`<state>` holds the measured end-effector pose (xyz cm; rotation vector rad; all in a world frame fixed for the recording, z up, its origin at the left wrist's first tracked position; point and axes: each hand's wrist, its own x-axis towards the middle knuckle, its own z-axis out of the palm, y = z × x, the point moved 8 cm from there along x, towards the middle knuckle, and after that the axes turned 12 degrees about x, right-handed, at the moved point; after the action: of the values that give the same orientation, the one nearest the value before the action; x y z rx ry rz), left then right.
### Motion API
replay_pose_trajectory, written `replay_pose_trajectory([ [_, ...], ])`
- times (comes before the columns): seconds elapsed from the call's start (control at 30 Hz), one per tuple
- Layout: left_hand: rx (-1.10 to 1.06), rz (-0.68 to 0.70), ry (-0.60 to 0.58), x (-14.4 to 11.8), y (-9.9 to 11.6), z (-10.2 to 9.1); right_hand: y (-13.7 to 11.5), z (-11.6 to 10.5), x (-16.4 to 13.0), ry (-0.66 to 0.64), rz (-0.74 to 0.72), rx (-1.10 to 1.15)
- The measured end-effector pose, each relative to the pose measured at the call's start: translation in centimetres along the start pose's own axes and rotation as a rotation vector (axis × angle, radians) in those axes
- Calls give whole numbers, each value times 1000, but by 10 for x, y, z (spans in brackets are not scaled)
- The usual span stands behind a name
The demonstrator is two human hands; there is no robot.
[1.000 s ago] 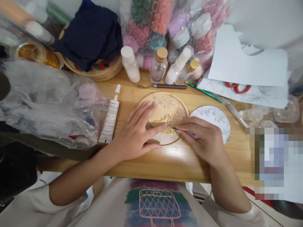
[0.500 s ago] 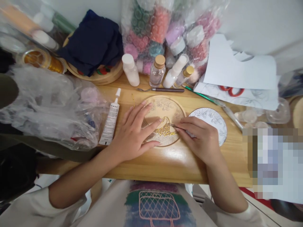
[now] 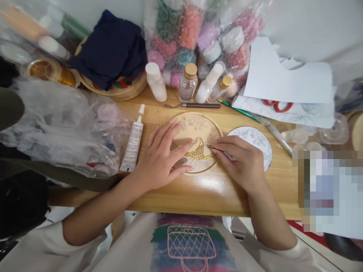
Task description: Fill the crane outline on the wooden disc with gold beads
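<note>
The round board [image 3: 194, 130] lies flat on the wooden table [image 3: 215, 200], right in front of me. My left hand [image 3: 161, 160] rests palm down over its left side, fingers spread, gripping nothing. My right hand [image 3: 244, 160] is at the other side, its fingertips pinched together. A white paper circle [image 3: 256, 141] is partly hidden by it. A white tube [image 3: 132, 145] lies left of my left hand. On the board is a gold bird [image 3: 197, 153], and by its neck is the tip of the thin metal tool [image 3: 209, 146] my right fingertips hold.
</note>
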<state>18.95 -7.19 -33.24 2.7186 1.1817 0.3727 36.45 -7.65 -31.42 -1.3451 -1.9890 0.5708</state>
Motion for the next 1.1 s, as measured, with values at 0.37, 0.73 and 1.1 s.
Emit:
replay_pose_trajectory([
  [0.37, -23, 201, -48, -1, 22, 7, 9, -18, 0, 168, 82, 19],
  [0.73, 20, 209, -24, -1, 20, 7, 11, -18, -1, 206, 90, 15],
  [1.1, 121, 59, 176, 1, 2, -9, 16, -10, -2, 201, 97, 12],
])
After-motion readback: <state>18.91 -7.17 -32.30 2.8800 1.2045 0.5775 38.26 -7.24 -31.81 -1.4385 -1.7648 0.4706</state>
